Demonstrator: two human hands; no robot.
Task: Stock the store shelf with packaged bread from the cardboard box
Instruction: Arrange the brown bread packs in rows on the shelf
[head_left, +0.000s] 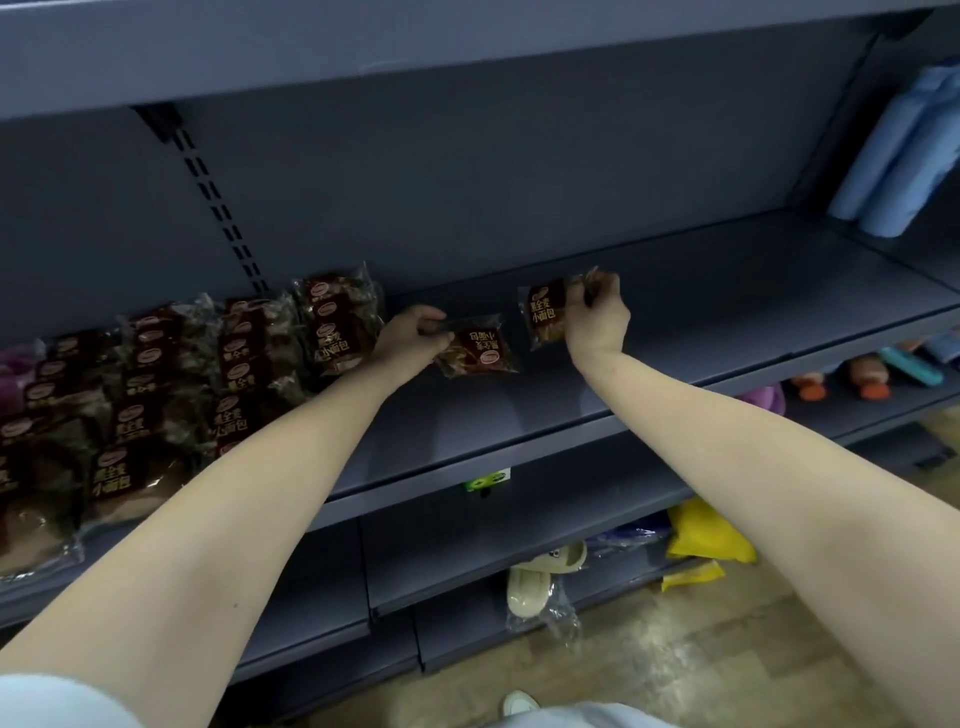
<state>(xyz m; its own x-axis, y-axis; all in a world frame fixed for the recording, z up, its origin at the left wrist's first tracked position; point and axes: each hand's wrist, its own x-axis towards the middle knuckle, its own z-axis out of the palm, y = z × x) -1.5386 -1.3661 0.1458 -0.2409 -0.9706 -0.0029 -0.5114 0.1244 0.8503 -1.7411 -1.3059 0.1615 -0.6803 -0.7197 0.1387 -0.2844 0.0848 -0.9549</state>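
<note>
Grey metal store shelf (675, 322), dark back panel, dim light. Far left: bread rows (156, 395), brown packs overlapping in about 4 columns, filling the shelf's left part. Just right of them, left hand (410, 332) pinches the edge of left pack (480, 351) with curled fingers; the pack lies flat, low on the shelf, label upside down. Beside it, apart, right pack (545, 317) is tilted up, label facing the camera, right hand (597, 314) pinching its right edge. Green tag (485, 479) on the shelf's front lip. Lower shelves: bagged slipper (540, 577), yellow bag (706, 530). Far right, next bay: blue rolls (904, 150).
</note>
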